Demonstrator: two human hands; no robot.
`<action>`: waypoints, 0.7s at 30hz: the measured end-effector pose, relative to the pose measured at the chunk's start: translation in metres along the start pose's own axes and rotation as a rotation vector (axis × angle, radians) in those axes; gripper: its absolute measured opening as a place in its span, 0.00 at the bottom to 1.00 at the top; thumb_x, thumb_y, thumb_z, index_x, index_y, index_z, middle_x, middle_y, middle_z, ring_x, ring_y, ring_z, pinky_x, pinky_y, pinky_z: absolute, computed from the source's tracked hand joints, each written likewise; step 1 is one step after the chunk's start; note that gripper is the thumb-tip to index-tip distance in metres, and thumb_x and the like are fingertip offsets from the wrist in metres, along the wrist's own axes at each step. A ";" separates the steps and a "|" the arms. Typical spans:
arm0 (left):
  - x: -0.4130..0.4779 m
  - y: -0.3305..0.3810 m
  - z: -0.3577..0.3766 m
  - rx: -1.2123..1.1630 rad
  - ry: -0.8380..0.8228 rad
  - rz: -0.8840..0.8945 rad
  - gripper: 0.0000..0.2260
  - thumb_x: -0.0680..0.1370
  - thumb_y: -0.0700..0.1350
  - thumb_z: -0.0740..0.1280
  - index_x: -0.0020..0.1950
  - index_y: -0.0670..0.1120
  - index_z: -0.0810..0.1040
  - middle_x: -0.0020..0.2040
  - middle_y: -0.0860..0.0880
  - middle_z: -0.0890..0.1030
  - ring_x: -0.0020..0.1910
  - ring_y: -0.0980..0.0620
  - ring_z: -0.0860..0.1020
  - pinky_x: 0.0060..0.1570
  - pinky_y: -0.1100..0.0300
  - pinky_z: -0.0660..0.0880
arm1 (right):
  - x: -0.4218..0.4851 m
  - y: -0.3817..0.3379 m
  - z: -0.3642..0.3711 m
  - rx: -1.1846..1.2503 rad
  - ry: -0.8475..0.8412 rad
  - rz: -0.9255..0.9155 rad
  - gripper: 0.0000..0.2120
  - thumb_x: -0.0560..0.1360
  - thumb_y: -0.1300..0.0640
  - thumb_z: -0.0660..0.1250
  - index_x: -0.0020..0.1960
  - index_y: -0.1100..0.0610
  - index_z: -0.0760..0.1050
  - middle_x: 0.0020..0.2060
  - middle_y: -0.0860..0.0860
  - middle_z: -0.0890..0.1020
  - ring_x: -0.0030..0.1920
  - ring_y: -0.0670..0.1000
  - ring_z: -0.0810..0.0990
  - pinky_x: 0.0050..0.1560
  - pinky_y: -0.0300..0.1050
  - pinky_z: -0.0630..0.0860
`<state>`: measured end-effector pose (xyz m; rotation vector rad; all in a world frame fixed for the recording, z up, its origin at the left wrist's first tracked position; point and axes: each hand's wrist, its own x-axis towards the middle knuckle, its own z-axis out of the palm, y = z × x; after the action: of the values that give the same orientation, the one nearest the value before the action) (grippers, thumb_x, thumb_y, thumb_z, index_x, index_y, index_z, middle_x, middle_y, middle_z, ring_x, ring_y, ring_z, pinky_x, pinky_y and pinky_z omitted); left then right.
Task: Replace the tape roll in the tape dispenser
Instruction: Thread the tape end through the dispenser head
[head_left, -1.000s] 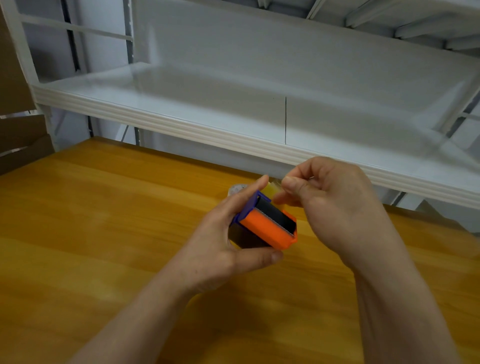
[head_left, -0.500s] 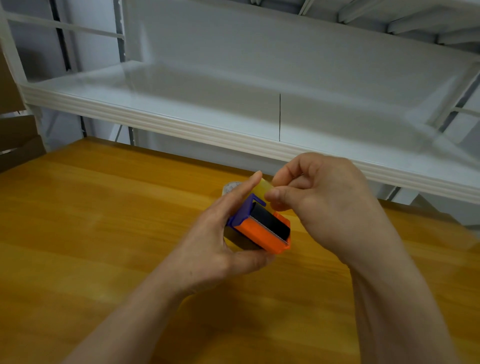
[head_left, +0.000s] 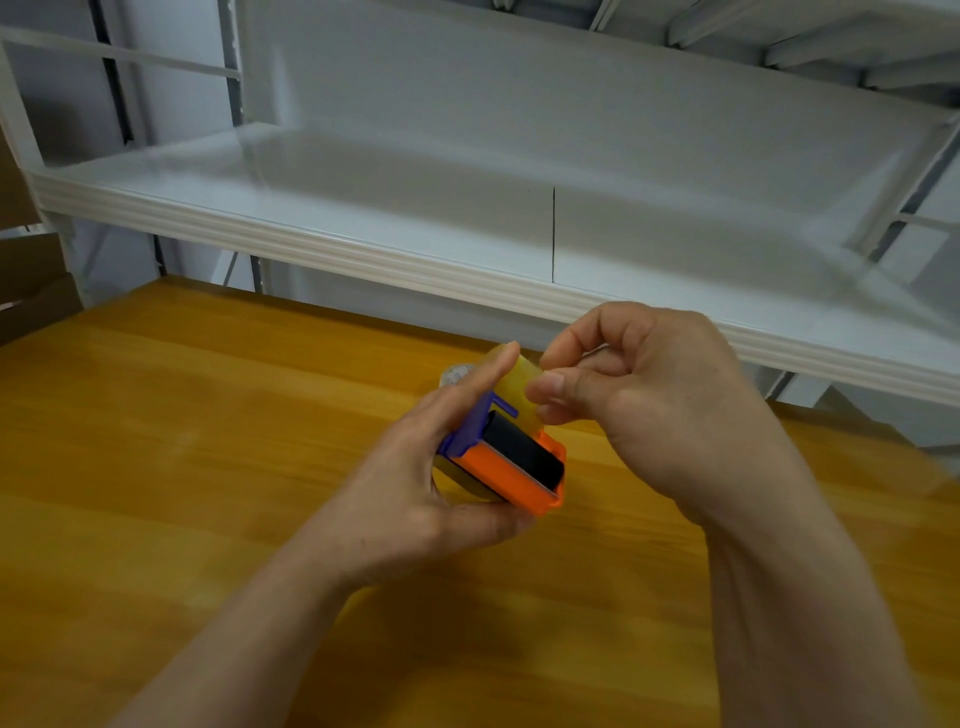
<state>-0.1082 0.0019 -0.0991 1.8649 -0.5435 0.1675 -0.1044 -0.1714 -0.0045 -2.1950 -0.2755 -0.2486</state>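
You can read no text, label, brand or number here. The round object (head_left: 456, 373) just beyond your left hand (head_left: 415, 499) bears marks too blurred to make out.

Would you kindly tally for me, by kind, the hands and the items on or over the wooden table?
Hands: 2, left hand, right hand
Tape dispenser: 1
Yellowish tape roll: 1
Whitish round object, partly hidden: 1
Total: 5

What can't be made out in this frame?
Head view:
- Tape roll: mostly covered by both hands; its seating in the tape dispenser is unclear.
- Tape's loose end: hidden under the fingertips of the right hand.
- Small round object on the table: blocked by the left hand, unidentifiable.
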 end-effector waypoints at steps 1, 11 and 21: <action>0.000 0.001 0.000 0.004 -0.008 0.001 0.49 0.65 0.46 0.81 0.75 0.72 0.57 0.66 0.50 0.75 0.61 0.52 0.77 0.67 0.44 0.73 | 0.000 0.000 0.000 -0.005 0.012 0.001 0.06 0.74 0.58 0.74 0.41 0.51 0.79 0.33 0.47 0.87 0.35 0.43 0.87 0.47 0.51 0.84; -0.001 0.001 0.001 -0.100 -0.004 0.036 0.50 0.65 0.36 0.81 0.75 0.70 0.60 0.56 0.57 0.78 0.50 0.58 0.82 0.51 0.62 0.79 | -0.005 -0.006 0.000 -0.071 0.014 -0.039 0.06 0.74 0.56 0.74 0.40 0.49 0.78 0.32 0.46 0.87 0.37 0.43 0.86 0.45 0.50 0.84; -0.002 0.002 0.000 -0.238 -0.066 0.008 0.45 0.64 0.39 0.80 0.71 0.70 0.64 0.45 0.62 0.83 0.43 0.59 0.83 0.47 0.65 0.79 | -0.010 -0.011 0.001 -0.254 -0.011 -0.160 0.08 0.74 0.55 0.73 0.39 0.46 0.77 0.30 0.42 0.83 0.37 0.38 0.84 0.38 0.36 0.80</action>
<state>-0.1104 0.0016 -0.0981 1.6409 -0.5898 0.0440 -0.1168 -0.1655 0.0002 -2.4282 -0.4478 -0.3777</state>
